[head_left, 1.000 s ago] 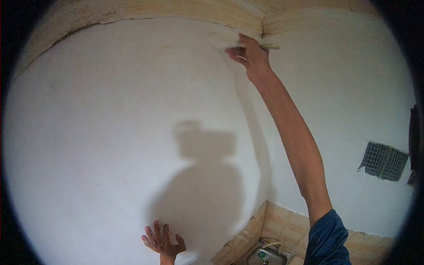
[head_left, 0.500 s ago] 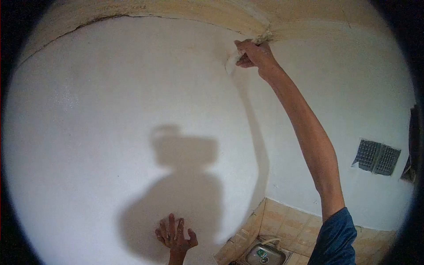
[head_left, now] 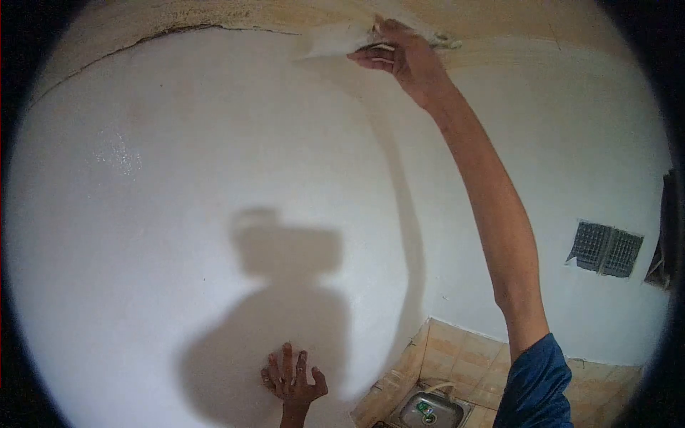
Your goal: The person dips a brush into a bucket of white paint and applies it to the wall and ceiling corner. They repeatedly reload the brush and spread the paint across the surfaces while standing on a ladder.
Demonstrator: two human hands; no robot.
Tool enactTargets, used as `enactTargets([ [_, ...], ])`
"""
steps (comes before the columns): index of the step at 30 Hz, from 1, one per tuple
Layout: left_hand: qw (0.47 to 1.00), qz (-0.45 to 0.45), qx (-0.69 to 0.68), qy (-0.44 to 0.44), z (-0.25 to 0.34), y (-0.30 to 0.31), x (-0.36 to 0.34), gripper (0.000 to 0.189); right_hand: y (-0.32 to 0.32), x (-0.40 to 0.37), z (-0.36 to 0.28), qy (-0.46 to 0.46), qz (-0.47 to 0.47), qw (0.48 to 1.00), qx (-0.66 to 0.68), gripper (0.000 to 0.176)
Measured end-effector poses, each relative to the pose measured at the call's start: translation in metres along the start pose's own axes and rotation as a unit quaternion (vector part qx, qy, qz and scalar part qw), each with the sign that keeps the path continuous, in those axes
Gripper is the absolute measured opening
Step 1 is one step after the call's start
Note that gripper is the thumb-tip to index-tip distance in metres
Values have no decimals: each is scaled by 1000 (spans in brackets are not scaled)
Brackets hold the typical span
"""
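My right hand (head_left: 407, 60) is raised high to the corner where the white wall (head_left: 178, 178) meets the yellowish ceiling band (head_left: 214, 14). It grips a flat, putty-smeared scraper blade (head_left: 335, 41) that lies against the top of the wall, pointing left. My left hand (head_left: 292, 381) is pressed flat on the wall low down, fingers spread, holding nothing. My shadow falls on the wall just above that hand.
A dark crack runs along the joint between wall and ceiling at upper left. A grey vent grille (head_left: 605, 249) sits in the right wall. Below are tan tiles (head_left: 464, 357) and a small metal sink (head_left: 424, 410). A dark object (head_left: 667, 235) hangs at the right edge.
My right hand has risen from just below the corner to the ceiling joint, and the blade has swung out to point left. The left hand has stayed flat on the wall.
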State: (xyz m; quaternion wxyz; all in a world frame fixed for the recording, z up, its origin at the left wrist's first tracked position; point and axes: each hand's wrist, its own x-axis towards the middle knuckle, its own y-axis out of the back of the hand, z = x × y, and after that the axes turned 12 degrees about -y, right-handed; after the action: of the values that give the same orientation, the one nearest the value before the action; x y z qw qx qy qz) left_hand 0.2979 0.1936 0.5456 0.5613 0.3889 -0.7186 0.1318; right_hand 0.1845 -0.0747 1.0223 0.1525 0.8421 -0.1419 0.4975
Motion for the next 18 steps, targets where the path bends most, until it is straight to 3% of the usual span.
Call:
enactTargets([
  [6, 1000, 4, 17, -3, 9, 11, -1, 36, 22, -22, 33, -101, 71, 992, 13, 32],
  [12, 1000, 9, -7, 15, 5, 6, -18, 33, 39, -17, 34, -140, 72, 983, -91, 36],
  [16, 1000, -6, -12, 16, 3, 3, -13, 31, 48, -11, 38, -117, 62, 989, -67, 34],
  [18, 1000, 14, -22, 17, 2, 2, -10, 30, 49, -9, 29, -119, 84, 977, -158, 31],
])
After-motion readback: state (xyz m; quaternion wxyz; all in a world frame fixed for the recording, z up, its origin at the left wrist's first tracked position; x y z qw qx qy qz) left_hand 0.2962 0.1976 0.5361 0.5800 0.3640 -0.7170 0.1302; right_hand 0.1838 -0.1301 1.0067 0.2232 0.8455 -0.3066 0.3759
